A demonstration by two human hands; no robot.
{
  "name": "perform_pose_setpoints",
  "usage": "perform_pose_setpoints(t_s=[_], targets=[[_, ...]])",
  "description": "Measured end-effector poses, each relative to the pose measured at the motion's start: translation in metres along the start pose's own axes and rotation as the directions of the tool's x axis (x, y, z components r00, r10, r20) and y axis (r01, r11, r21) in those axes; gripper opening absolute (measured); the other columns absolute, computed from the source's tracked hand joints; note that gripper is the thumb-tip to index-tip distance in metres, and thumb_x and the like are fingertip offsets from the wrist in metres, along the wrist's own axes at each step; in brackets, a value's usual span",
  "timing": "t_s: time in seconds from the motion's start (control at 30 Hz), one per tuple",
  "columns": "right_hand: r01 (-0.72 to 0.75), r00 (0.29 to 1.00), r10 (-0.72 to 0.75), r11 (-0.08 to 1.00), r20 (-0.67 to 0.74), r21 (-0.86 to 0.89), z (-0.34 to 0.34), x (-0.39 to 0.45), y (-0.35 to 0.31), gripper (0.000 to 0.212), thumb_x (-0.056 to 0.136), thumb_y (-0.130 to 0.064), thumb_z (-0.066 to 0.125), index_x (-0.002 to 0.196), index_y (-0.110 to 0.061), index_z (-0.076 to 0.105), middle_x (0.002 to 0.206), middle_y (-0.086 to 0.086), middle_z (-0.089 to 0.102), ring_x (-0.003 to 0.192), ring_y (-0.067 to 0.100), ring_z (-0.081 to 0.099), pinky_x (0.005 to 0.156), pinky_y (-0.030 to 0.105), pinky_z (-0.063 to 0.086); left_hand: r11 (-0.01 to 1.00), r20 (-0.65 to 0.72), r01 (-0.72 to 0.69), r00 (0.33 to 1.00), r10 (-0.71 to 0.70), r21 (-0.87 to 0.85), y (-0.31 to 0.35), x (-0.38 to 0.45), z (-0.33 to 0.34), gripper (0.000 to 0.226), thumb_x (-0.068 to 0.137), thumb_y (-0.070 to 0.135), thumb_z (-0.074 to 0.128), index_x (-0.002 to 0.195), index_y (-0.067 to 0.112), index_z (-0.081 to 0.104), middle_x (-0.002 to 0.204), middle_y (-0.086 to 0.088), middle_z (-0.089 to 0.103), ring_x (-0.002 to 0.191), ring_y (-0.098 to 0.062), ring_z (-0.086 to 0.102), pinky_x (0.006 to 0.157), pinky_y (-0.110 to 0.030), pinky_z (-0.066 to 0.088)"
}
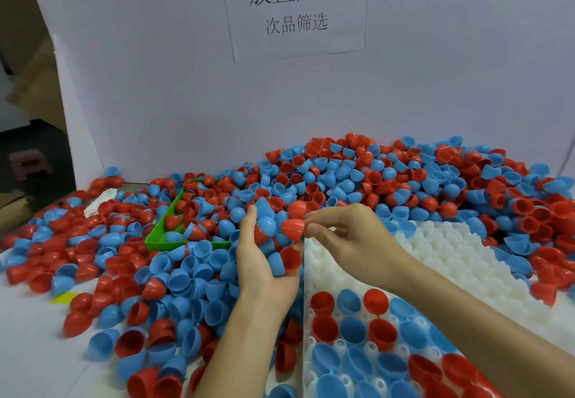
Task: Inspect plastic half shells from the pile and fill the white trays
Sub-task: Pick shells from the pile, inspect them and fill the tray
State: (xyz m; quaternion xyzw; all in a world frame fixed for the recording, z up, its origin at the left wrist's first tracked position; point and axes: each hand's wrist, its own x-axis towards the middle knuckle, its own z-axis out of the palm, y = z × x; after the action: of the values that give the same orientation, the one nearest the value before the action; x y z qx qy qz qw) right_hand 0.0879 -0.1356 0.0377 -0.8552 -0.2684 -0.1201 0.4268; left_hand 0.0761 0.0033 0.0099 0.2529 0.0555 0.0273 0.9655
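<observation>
paper sign (294, 8): "放置外壳"; "次品筛选"

Red, blue shells (357, 176) heaped; white tray (451, 260) part-filled.

A pale white board (435, 86) stands upright as a backdrop across most of the view, with a sheet of paper (295, 8) fixed to it near the top, printed in large and small black Chinese characters. To the left of the board the room is dim, with brown cardboard (34, 86) leaning there. Lower down, a small pinkish stool (29, 164) sits on the dark floor (46, 192).
</observation>
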Motion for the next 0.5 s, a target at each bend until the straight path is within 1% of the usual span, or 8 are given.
perform_pose_setpoints(t_s=[0.03,0.13,0.23,0.27,0.4,0.5], targets=[[-0.014,1.0,0.014,1.0,-0.003,0.003,0.001,0.0,0.0,0.019,0.097,-0.008,0.06,0.095,-0.009,0.079,0.084,-0.01,0.074,0.09,0.008,0.068,0.078,0.013,0.052,1.0,-0.004,-0.002,1.0,0.002,0.003,0.0,0.0,0.0,0.042,0.094,0.041,0.061,0.064,0.019,0.081,0.073,-0.003,0.075,0.059,-0.013,0.072,0.048,-0.023,0.054],[-0.042,0.999,0.042,0.999,-0.031,0.005,0.004,0.002,-0.001,0.018,0.094,-0.004,0.063,0.094,-0.014,0.078,0.082,-0.017,0.072,0.085,0.002,0.069,0.08,0.014,0.054,1.0,-0.019,0.004,1.0,-0.004,-0.002,0.0,0.001,0.0,0.042,0.095,0.041,0.062,0.064,0.019,0.081,0.073,-0.003,0.074,0.058,-0.013,0.071,0.047,-0.023,0.054],[-0.083,0.994,0.086,0.996,-0.074,0.04,0.009,0.005,-0.003,0.008,0.088,-0.015,0.075,0.086,-0.022,0.072,0.084,-0.013,0.072,0.082,0.001,0.069,0.077,0.016,0.055,1.0,-0.03,0.011,0.999,-0.01,0.018,0.0,0.001,-0.002,0.037,0.094,0.043,0.063,0.071,0.02,0.082,0.081,-0.005,0.077,0.065,-0.014,0.074,0.052,-0.024,0.056],[-0.106,0.989,0.112,0.992,-0.091,0.066,0.011,0.006,-0.004,0.01,0.086,-0.018,0.079,0.086,-0.022,0.07,0.084,-0.012,0.072,0.081,0.001,0.069,0.076,0.016,0.055,1.0,-0.033,0.012,0.999,-0.011,0.021,-0.001,0.001,-0.002,0.036,0.093,0.043,0.064,0.073,0.02,0.083,0.084,-0.005,0.077,0.068,-0.014,0.074,0.054,-0.024,0.057],[-0.233,0.958,0.261,0.951,-0.122,0.203,0.016,0.007,-0.006,0.028,0.078,-0.028,0.086,0.095,-0.021,0.064,0.085,-0.007,0.075,0.079,0.003,0.071,0.074,0.018,0.057,0.999,-0.045,0.003,0.999,-0.001,0.036,-0.001,0.001,-0.001,0.034,0.093,0.042,0.064,0.08,0.018,0.083,0.092,-0.007,0.078,0.073,-0.017,0.075,0.058,-0.026,0.059],[-0.328,0.918,0.375,0.902,-0.13,0.282,0.018,0.009,-0.005,0.039,0.074,-0.028,0.088,0.101,-0.02,0.061,0.083,-0.007,0.077,0.078,0.002,0.072,0.076,0.021,0.057,0.999,-0.036,-0.005,0.999,0.006,0.035,0.0,-0.001,0.0,0.035,0.093,0.041,0.064,0.075,0.018,0.083,0.085,-0.006,0.077,0.067,-0.016,0.074,0.052,-0.024,0.056]])
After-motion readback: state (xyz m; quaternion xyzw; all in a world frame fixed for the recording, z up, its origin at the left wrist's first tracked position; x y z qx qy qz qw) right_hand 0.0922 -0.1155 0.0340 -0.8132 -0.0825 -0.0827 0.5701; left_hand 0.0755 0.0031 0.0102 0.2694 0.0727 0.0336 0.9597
